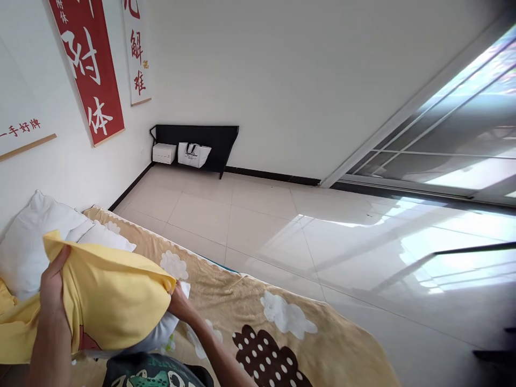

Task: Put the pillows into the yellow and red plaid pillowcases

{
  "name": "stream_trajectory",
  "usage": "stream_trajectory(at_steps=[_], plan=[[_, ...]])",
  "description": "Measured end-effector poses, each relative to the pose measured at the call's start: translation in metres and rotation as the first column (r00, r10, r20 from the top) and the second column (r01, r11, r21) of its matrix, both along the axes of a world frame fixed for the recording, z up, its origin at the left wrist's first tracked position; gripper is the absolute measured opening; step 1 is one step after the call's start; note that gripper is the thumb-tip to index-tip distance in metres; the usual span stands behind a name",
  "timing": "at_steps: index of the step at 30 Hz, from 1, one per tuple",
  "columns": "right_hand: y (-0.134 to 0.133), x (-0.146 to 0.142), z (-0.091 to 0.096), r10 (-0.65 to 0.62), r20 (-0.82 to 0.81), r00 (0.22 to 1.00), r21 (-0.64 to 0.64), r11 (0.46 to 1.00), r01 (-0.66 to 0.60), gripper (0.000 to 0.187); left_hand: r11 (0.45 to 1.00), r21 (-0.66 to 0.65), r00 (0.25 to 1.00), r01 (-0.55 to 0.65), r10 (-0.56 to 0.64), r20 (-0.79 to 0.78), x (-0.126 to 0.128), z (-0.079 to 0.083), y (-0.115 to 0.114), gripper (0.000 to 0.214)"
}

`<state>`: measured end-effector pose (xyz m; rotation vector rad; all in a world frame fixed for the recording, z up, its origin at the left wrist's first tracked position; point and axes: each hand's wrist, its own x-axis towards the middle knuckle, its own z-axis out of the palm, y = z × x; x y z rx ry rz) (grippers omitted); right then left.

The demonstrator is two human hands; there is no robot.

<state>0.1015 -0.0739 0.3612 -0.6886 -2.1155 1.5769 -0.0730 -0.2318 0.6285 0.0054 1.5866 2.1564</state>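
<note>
Left hand (54,274) gripping yellow cloth (121,290) near one corner, right hand (179,302) gripping its other end; cloth stretching between both, above left end of bed (226,301). White pillows (40,231) lying near bed's far left corner.

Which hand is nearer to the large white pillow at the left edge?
Left. The left hand grips the yellow cloth close in front of the large white pillow; the right hand grips the cloth farther to the right.
</note>
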Motion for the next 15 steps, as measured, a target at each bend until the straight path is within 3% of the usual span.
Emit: stream_trajectory(at_steps=[4, 7, 10, 15], plan=[[-0.016, -0.008, -0.018, -0.061, -0.037, 0.997, -0.136, 0.989, 0.055, 0.041, 0.999, 0.017, 0.994, 0.032, -0.03, -0.104, -0.01, 0.004, 0.017, 0.045], [-0.017, 0.002, -0.032, -0.088, -0.051, 0.995, -0.269, 0.961, 0.072, 0.049, 0.986, -0.118, 0.933, 0.117, -0.15, -0.327, -0.018, -0.002, 0.034, 0.042], [-0.017, 0.011, -0.049, -0.115, -0.033, 0.993, -0.397, 0.913, 0.093, 0.059, 0.96, -0.255, 0.829, 0.112, -0.232, -0.509, -0.026, -0.028, 0.061, 0.043], [-0.024, 0.026, -0.068, -0.215, 0.045, 0.976, -0.528, 0.824, 0.206, 0.068, 0.877, -0.431, 0.625, 0.211, -0.461, -0.63, -0.023, -0.078, 0.119, 0.049]])
